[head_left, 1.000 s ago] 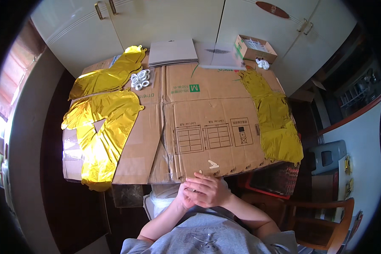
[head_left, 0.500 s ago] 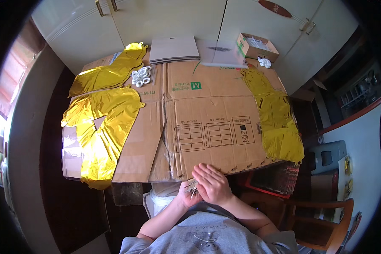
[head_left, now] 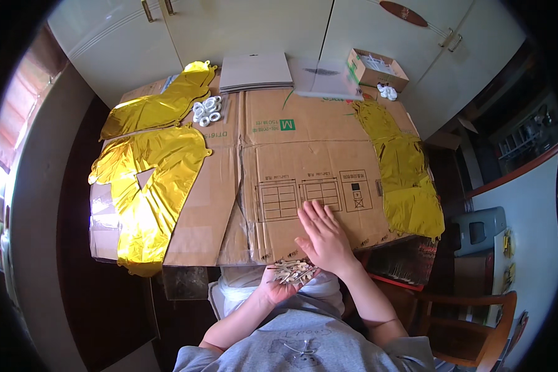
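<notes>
Cupped palm up at the table's front edge, my left hand (head_left: 278, 292) holds a heap of small pale stick-like pieces (head_left: 293, 271); their exact kind is too small to tell. My right hand (head_left: 322, 240) is open, fingers stretched out, palm down over the front part of the flat brown cardboard (head_left: 310, 155). I cannot tell whether its palm touches the cardboard. The heel of this hand is close beside the heap.
Gold foil balloons (head_left: 152, 192) lie flat at left, and another gold foil balloon (head_left: 406, 170) at right. White rings (head_left: 206, 111), grey boards (head_left: 254, 71), a clear plastic sheet (head_left: 325, 80) and a small open box (head_left: 378, 69) sit along the back. A wooden chair (head_left: 471, 325) stands at lower right.
My right hand has lifted off the left palm and moved forward and right over the cardboard. The heap in my left hand is now uncovered.
</notes>
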Demonstrator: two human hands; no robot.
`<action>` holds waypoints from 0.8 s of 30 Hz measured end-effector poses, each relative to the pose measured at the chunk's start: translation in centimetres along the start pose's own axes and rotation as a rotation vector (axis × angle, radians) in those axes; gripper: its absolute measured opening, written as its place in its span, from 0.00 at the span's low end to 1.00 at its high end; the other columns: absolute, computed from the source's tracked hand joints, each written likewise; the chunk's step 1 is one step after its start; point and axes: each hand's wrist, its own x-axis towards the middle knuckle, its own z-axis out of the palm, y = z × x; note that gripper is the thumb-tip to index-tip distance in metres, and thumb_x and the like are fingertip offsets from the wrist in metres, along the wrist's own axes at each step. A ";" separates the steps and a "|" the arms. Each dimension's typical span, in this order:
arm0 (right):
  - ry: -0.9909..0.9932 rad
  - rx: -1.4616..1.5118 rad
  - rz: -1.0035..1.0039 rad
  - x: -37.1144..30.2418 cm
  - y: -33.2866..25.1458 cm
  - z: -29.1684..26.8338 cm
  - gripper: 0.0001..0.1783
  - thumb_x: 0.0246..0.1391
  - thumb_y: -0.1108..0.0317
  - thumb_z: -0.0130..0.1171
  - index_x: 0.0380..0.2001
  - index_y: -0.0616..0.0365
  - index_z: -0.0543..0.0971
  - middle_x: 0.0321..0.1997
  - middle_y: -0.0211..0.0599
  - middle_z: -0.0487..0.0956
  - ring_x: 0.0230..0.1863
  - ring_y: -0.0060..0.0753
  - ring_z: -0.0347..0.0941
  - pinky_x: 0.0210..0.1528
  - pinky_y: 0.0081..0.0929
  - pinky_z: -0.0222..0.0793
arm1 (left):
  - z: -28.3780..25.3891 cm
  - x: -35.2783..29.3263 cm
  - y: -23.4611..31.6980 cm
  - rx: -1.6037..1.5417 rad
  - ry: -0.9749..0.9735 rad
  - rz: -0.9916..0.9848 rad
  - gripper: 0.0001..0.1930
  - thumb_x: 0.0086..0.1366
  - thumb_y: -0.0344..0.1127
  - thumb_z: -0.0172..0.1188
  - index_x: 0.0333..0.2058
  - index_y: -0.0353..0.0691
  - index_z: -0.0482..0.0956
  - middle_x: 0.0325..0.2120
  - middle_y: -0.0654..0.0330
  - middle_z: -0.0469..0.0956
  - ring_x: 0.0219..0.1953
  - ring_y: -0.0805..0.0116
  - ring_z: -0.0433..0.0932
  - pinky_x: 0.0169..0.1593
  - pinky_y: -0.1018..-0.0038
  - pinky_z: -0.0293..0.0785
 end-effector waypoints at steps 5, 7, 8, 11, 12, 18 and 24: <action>-0.275 0.397 -0.177 -0.9 -0.4 0.1 0.22 0.55 0.58 0.45 0.50 0.57 0.68 0.55 0.43 0.67 0.59 0.41 0.59 0.63 0.40 0.45 | -2.3 0.4 0.6 -0.136 -0.083 -0.075 0.21 0.65 0.43 0.37 0.47 0.32 0.63 0.44 0.44 0.69 0.47 0.53 0.70 0.51 0.58 0.68; -0.365 0.707 -0.132 -1.1 0.1 -0.3 0.22 0.55 0.59 0.44 0.50 0.57 0.69 0.54 0.42 0.67 0.58 0.40 0.59 0.63 0.39 0.45 | -2.4 0.4 0.7 -0.145 -0.165 -0.104 0.22 0.65 0.44 0.37 0.48 0.31 0.63 0.45 0.44 0.68 0.47 0.53 0.70 0.52 0.58 0.68; -0.247 0.668 -0.160 -0.5 1.2 0.0 0.21 0.55 0.59 0.44 0.50 0.56 0.69 0.54 0.42 0.68 0.58 0.42 0.60 0.63 0.40 0.45 | -1.5 0.3 0.4 -0.107 -0.123 -0.051 0.23 0.65 0.44 0.37 0.50 0.30 0.60 0.46 0.41 0.66 0.49 0.50 0.68 0.53 0.57 0.66; 0.005 0.199 -0.148 3.7 4.1 -0.3 0.21 0.55 0.59 0.45 0.50 0.52 0.69 0.53 0.40 0.68 0.58 0.43 0.59 0.62 0.41 0.47 | 0.7 -0.2 0.0 -0.020 -0.056 -0.033 0.25 0.64 0.44 0.37 0.51 0.28 0.59 0.47 0.38 0.64 0.50 0.46 0.66 0.54 0.54 0.63; -0.016 0.099 -0.171 4.5 4.7 -0.1 0.20 0.55 0.59 0.44 0.50 0.52 0.69 0.54 0.38 0.68 0.58 0.43 0.59 0.62 0.40 0.47 | 0.6 -0.3 0.1 -0.050 -0.065 -0.041 0.26 0.64 0.45 0.38 0.51 0.28 0.58 0.48 0.38 0.63 0.50 0.44 0.65 0.55 0.54 0.62; -0.399 0.297 -0.513 2.4 2.1 0.5 0.20 0.55 0.58 0.44 0.48 0.52 0.71 0.54 0.37 0.68 0.58 0.45 0.59 0.61 0.39 0.50 | -1.5 0.3 0.7 -0.102 -0.045 -0.092 0.25 0.64 0.44 0.37 0.51 0.27 0.58 0.48 0.37 0.62 0.50 0.41 0.65 0.53 0.53 0.64; -0.442 1.128 -0.058 2.0 4.0 -0.7 0.21 0.58 0.58 0.40 0.48 0.60 0.71 0.53 0.44 0.68 0.58 0.36 0.60 0.60 0.32 0.51 | -0.4 0.1 0.5 -0.149 -0.159 -0.094 0.26 0.64 0.44 0.37 0.52 0.27 0.56 0.49 0.36 0.62 0.51 0.44 0.65 0.54 0.52 0.62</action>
